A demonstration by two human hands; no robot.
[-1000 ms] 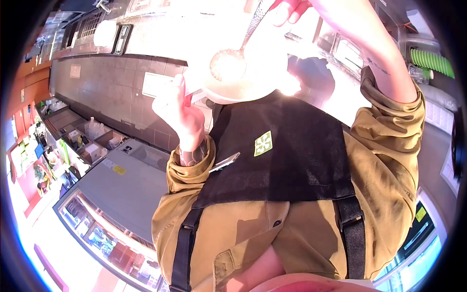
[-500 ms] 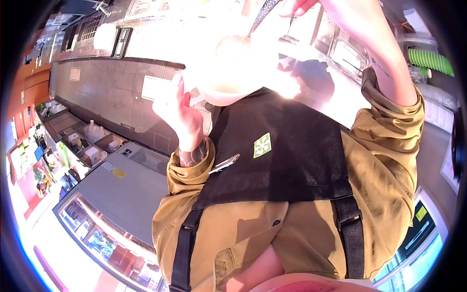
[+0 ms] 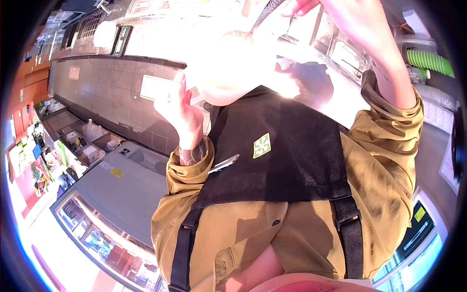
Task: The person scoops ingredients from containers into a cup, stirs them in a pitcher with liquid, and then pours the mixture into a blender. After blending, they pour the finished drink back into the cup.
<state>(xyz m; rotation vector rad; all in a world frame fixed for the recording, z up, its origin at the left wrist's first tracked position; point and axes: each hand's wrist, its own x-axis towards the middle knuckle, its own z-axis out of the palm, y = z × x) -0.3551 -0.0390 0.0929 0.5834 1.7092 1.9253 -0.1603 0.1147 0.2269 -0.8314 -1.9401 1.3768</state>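
My left hand (image 3: 181,104) is closed, thumb up, around the pale handle of a white round bowl-like vessel (image 3: 227,97). The vessel is held in front of my black apron (image 3: 296,151), and glare washes out its inside. My right hand (image 3: 304,7) is at the top edge, partly cut off, with its fingers bent together. Beside those fingers, a utensil with a dark speckled handle (image 3: 265,15) slants down toward the vessel; its lower end is lost in the glare. My right fingers seem to grip it. Just below them is a small metal tool (image 3: 289,38).
A metal counter (image 3: 160,29) runs across the top, with a white round item (image 3: 104,36) and a black device (image 3: 122,41) near its edge. Metal pans (image 3: 348,56) and a green ribbed hose (image 3: 430,62) are on the right. A grey cabinet (image 3: 116,187) stands at left.
The speckled-handled utensil has shifted slightly up and right, and my right forearm has moved a little. My left hand and the white vessel stay nearly in place.
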